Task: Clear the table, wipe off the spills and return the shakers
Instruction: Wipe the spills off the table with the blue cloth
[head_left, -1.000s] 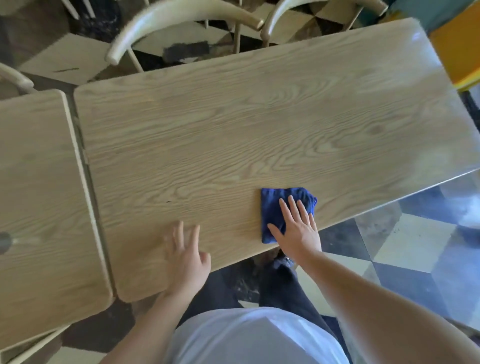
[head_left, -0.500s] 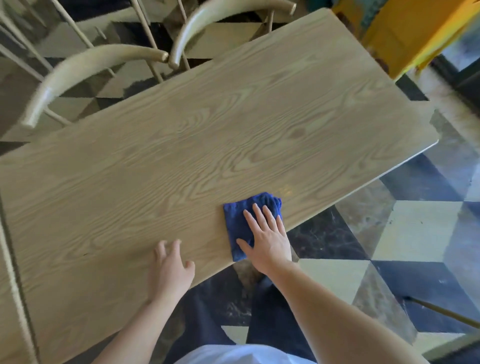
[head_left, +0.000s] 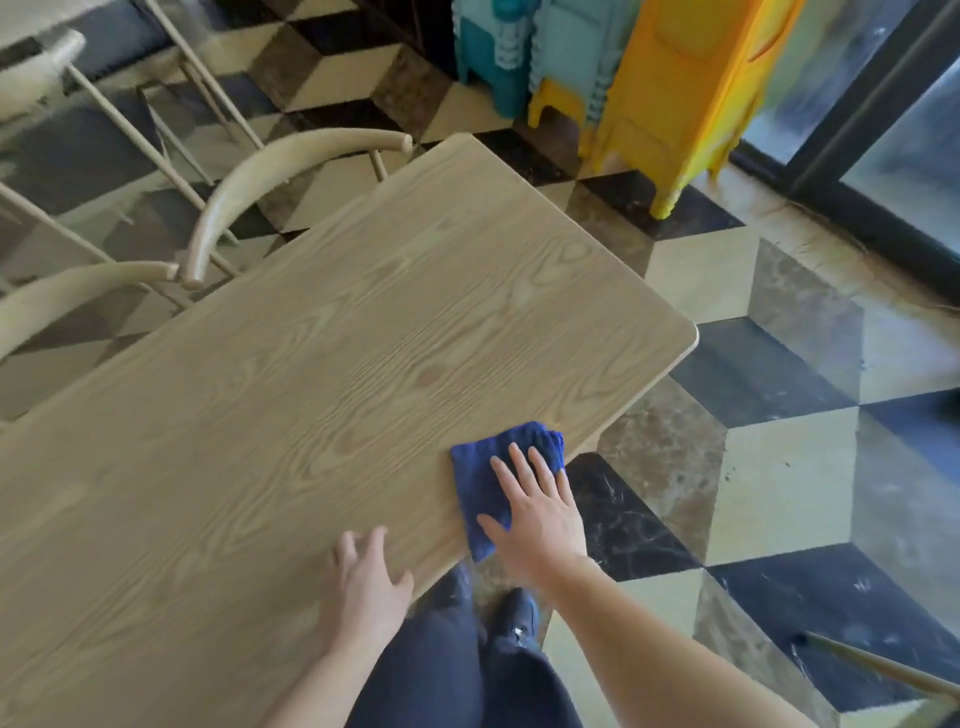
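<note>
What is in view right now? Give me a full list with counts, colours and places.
table: one, light wood grain, centre and left; no shakers or dishes on the visible part
cloth: one, blue, folded, at the table's near edge
chairs: two curved beige backrests show at the table's far side; more pale frames blurred upper left
plastic stools: stacked, teal, light blue and yellow, top right on the floor
floor: black, cream and brown geometric tiles
left hand: open, flat on the table near its edge
right hand: fingers spread, pressed flat on the cloth
legs and shoes: dark trousers, dark shoes, bottom centre
</note>
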